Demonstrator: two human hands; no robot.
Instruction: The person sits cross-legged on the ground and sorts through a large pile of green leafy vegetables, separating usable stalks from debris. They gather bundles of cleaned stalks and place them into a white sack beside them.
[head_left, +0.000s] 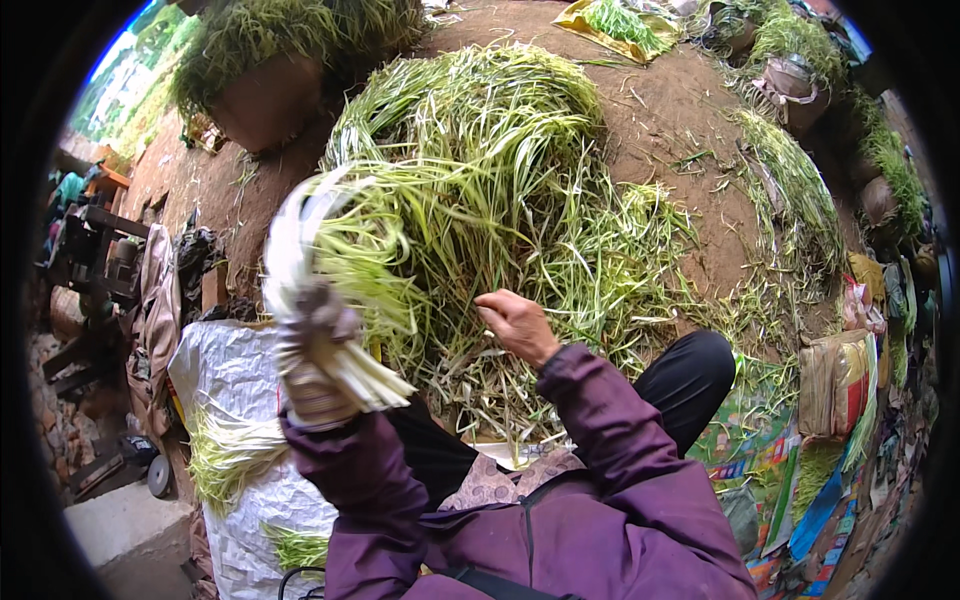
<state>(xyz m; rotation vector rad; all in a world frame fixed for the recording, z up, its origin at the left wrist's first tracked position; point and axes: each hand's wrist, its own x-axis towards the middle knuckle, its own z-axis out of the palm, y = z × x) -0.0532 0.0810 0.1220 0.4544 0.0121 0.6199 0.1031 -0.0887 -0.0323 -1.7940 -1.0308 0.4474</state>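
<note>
My left hand (326, 319), in a knitted glove and striped cuff, grips a bunch of long, leafy green stalks (367, 375), probably chives. Their pale cut ends point toward my lap, and the leaf ends blur as they arc up and right. My bare right hand (519, 326) is curled with thumb and forefinger together; I see nothing in it. It is over the near side of a large heap of the same leaves (480, 150). Bits of dry and yellowed leaf (502, 397) lie between my knees.
Left of me, a white woven plastic sheet (232, 360) bears sorted bunches (236, 454). A leaf-topped basket or sack (270, 97) stands at far left. A yellow sheet (652, 45) holds more greens at the back. Packaged bundles (832, 382) are at right.
</note>
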